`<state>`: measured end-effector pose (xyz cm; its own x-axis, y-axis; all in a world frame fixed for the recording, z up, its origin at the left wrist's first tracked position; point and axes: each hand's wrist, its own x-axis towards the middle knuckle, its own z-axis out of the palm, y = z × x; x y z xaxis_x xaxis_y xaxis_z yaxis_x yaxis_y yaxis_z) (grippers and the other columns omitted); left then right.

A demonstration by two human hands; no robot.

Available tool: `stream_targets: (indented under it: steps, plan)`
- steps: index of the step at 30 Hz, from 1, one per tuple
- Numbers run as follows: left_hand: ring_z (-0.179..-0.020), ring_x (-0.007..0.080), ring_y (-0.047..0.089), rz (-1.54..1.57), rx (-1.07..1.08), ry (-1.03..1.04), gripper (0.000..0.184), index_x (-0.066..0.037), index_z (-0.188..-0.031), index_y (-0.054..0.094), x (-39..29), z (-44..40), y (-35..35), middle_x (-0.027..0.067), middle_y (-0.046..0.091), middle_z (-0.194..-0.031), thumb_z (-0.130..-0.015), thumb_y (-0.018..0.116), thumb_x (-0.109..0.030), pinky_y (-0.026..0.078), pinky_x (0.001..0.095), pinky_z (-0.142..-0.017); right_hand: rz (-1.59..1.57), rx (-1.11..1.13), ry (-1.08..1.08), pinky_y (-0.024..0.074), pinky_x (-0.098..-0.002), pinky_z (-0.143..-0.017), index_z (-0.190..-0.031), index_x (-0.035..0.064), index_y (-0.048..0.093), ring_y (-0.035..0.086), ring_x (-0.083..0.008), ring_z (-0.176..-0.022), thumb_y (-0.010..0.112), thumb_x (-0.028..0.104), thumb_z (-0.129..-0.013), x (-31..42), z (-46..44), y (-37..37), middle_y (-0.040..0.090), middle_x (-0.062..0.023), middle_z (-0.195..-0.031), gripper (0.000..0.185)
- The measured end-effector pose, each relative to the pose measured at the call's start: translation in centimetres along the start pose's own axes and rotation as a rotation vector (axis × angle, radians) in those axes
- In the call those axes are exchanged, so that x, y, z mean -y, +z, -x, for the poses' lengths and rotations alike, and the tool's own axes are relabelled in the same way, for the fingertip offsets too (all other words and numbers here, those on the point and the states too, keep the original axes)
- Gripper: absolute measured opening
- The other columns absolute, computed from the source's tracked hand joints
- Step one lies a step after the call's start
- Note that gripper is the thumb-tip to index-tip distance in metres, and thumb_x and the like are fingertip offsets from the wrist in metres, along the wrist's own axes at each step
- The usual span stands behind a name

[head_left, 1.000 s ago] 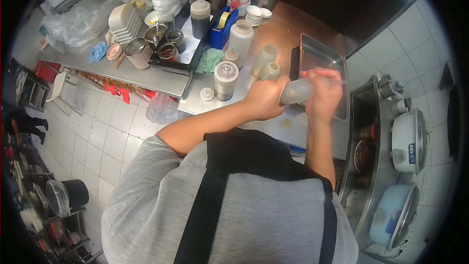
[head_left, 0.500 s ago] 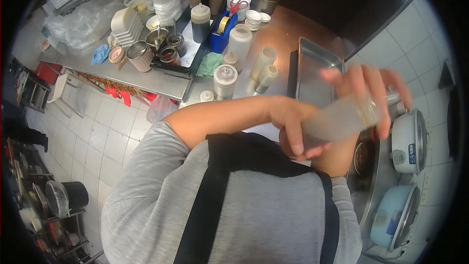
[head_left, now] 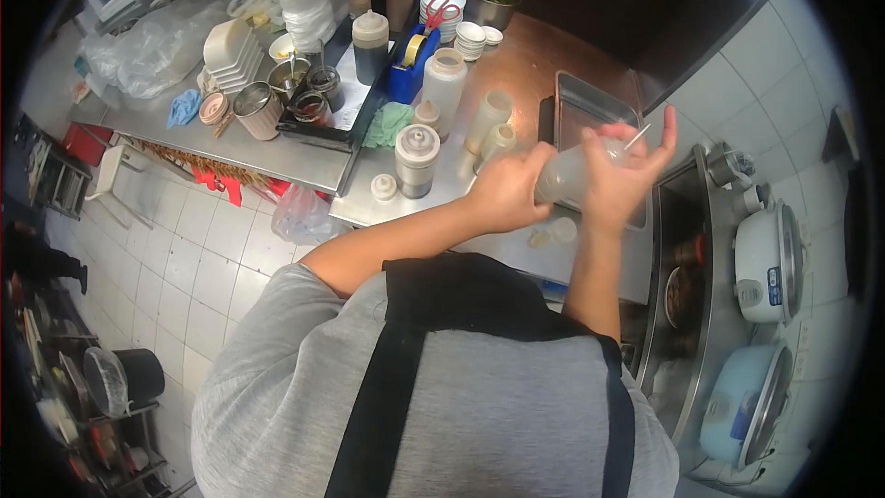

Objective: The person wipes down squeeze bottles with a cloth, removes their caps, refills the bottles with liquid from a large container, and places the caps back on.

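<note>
My left hand (head_left: 512, 192) is wrapped around the lower end of a translucent plastic bottle (head_left: 562, 175), tilted over the steel table. At the bottle's other end is my right hand (head_left: 622, 171), its thumb against the side and some fingers stretched out. A small white tip (head_left: 638, 136) shows between those fingers; what it belongs to is unclear. Below the bottle, a small pale cap (head_left: 563, 230) lies on the table. Left of my hands stand uncapped bottles (head_left: 494, 109) and a capped squeeze bottle (head_left: 417, 159).
Behind my hands lies a metal tray (head_left: 599, 109). A blue tape dispenser (head_left: 410, 69), red scissors (head_left: 442, 9), a green cloth (head_left: 394, 124) and a black tray of sauce jars (head_left: 318, 134) are at left. Rice cookers (head_left: 758, 267) line the right side.
Both hands have moved forward and left with the bottle, away from my chest and over the table. My left hand now shows a closed grip on its lower end.
</note>
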<state>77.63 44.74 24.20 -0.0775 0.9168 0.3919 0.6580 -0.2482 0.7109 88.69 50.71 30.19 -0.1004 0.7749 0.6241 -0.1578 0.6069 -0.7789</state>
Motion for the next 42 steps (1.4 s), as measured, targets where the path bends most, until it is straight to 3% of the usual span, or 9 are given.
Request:
stream_targets:
  steps: [8,10,17,23,27,30,34,39,42]
  plan:
    - [-0.069,0.0248,0.063,1.865,1.303,0.051,0.063,0.001,-0.114,0.044,-2.0,-0.4,-0.3,0.0149,0.059,-0.079,-0.063,0.078,-0.014,0.05,0.0328,-0.062,-1.05,0.687,-0.165,0.0528,-0.0359,-0.069,-0.149,0.0193,0.01,0.058,-0.0203,-0.076,0.065,-0.01,-0.068,4.2,-3.4,-0.6,0.05,-0.0061,-0.087,0.102]
    - [-0.069,0.0252,0.063,1.803,1.296,0.117,0.064,0.001,-0.115,0.043,-3.0,-0.9,-0.5,0.0151,0.059,-0.078,-0.064,0.078,-0.014,0.05,0.0332,-0.062,-1.292,0.929,-0.271,0.0512,-0.0361,-0.07,-0.15,0.0213,0.007,0.056,-0.0215,-0.077,0.067,-0.005,-0.066,3.9,-5.0,-0.1,0.051,-0.0059,-0.089,0.107]
    - [-0.073,0.0237,0.063,1.691,1.31,0.044,0.063,-0.001,-0.117,0.043,1.4,-1.3,0.5,0.0143,0.059,-0.081,-0.065,0.077,-0.012,0.05,0.0335,-0.06,-1.296,0.81,-0.026,0.049,-0.0383,-0.084,-0.149,0.0157,0.016,0.058,-0.0253,-0.092,0.071,0.007,-0.069,-0.1,-4.4,-0.3,0.054,-0.0115,-0.102,0.098]
    - [-0.082,0.0199,0.06,1.015,0.415,-0.078,0.062,-0.008,-0.122,0.043,2.2,0.1,1.6,0.0097,0.06,-0.093,-0.071,0.077,-0.011,0.049,0.0341,-0.071,-0.69,0.185,0.182,0.043,-0.0462,-0.098,-0.143,0.0053,0.023,0.052,-0.0348,-0.112,0.065,0.026,-0.084,-1.7,-1.9,-3.2,0.047,-0.0222,-0.126,0.075]
    - [-0.092,0.0279,0.063,0.066,-0.143,-0.006,0.061,-0.005,-0.118,0.043,1.8,0.7,3.8,0.0142,0.061,-0.101,-0.069,0.078,-0.013,0.049,0.0373,-0.076,-0.041,0.011,-0.049,0.0459,-0.0368,-0.09,-0.142,0.0053,0.024,0.056,-0.0227,-0.099,0.075,0.012,-0.078,-2.6,1.9,-1.2,0.051,-0.015,-0.113,0.082]
    - [-0.096,0.0322,0.062,-0.071,-0.249,0.135,0.057,-0.004,-0.115,0.045,1.7,0.8,4.1,0.0187,0.061,-0.1,-0.069,0.077,-0.014,0.049,0.0382,-0.075,0.158,-0.023,-0.077,0.0457,-0.0319,-0.087,-0.141,0.0059,0.026,0.055,-0.0173,-0.094,0.073,0.001,-0.074,-2.5,2.5,-1.1,0.054,-0.0102,-0.103,0.082]
    - [-0.088,0.0276,0.064,0.629,0.325,-0.023,0.056,-0.004,-0.112,0.047,1.6,0.4,3.2,0.0142,0.063,-0.091,-0.067,0.078,-0.013,0.049,0.0367,-0.073,-0.013,0.11,0.053,0.0482,-0.0333,-0.083,-0.139,0.0072,0.03,0.057,-0.0167,-0.09,0.07,-0.005,-0.073,-1.9,0.9,-3.0,0.056,-0.0082,-0.096,0.079]
    - [-0.076,0.0205,0.062,1.508,1.108,-0.146,0.059,-0.006,-0.115,0.048,1.6,0.0,3.4,0.0078,0.061,-0.086,-0.065,0.079,-0.012,0.048,0.0329,-0.071,-0.895,0.321,0.166,0.0502,-0.0379,-0.08,-0.136,0.0078,0.033,0.059,-0.0223,-0.086,0.063,0.0,-0.079,-2.0,-3.1,-6.6,0.058,-0.0102,-0.097,0.065]
    - [-0.074,0.018,0.06,1.342,0.883,-0.105,0.054,-0.005,-0.113,0.05,2.4,0.4,4.4,0.006,0.06,-0.089,-0.067,0.078,-0.012,0.048,0.0326,-0.072,-0.836,0.046,0.212,0.0489,-0.0399,-0.082,-0.132,0.0078,0.037,0.058,-0.0245,-0.089,0.06,0.001,-0.082,-3.4,-3.8,-9.6,0.058,-0.0123,-0.104,0.055]
